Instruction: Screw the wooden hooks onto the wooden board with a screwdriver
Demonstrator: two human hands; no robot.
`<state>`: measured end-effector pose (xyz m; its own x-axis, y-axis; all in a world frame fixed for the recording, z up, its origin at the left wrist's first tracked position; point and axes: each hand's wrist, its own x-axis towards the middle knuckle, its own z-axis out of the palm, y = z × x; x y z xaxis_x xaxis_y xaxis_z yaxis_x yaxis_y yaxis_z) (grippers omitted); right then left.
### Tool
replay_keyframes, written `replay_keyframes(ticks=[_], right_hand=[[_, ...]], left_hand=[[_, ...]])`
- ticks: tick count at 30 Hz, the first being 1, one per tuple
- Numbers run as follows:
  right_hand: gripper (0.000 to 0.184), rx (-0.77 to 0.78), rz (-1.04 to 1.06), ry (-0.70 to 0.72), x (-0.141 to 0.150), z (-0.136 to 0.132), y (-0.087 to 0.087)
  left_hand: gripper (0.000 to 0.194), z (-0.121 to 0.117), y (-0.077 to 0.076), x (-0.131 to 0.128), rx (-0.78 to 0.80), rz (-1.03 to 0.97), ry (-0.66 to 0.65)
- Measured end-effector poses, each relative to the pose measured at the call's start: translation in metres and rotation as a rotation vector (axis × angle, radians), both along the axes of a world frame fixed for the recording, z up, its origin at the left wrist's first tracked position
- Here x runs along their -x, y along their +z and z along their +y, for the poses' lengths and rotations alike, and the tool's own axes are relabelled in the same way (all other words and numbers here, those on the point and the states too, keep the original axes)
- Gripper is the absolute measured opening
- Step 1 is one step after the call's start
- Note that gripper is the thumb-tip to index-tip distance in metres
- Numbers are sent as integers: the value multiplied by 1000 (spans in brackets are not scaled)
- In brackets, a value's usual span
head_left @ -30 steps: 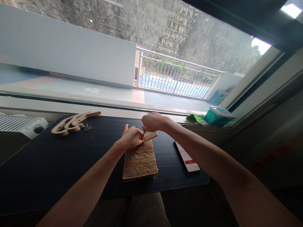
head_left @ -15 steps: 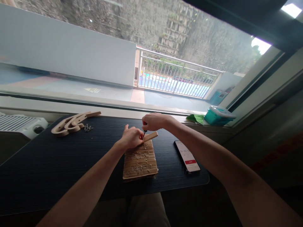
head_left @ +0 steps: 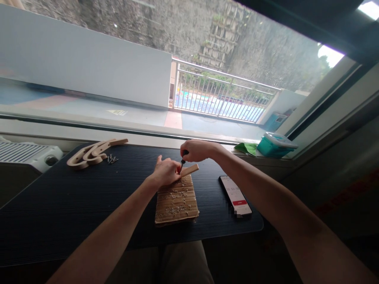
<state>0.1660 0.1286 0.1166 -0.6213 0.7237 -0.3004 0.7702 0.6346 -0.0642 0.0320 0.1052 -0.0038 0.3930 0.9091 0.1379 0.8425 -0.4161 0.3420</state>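
Observation:
My right hand (head_left: 194, 150) is closed around the dark handle of a screwdriver (head_left: 182, 159), its shaft pointing down at a pale wooden piece (head_left: 190, 170). Pressed over the left part of that piece is my left hand (head_left: 167, 171), its fingers closed on the wood near the tip; the thumb sticks up. Under the wood lies a brown corrugated cardboard block (head_left: 177, 201), its top pitted and torn in rows. My fingers hide the point where the screwdriver meets the wood, and any screw there.
Curved wooden parts (head_left: 91, 154) rest at the table's far left, beside several loose screws (head_left: 112, 159). A phone (head_left: 236, 196) showing a timer lies on the dark table (head_left: 118, 209) to the right. A green cloth (head_left: 246, 148) and a teal box (head_left: 276, 145) occupy the windowsill.
My right hand has turned and lifted slightly, so more of the screwdriver's handle shows. The left hand still holds the wood; the whole view has shifted a little.

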Motion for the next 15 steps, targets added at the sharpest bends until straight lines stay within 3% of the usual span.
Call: replay_keyframes(ticks=[11,15], right_hand=[[22,94,63,-73,-4,3,-7],[25,8,-26,-67,1,-1,-1]], left_hand=[[11,0,1,-1,15,28,4],[11,0,1,0,27,28,3]])
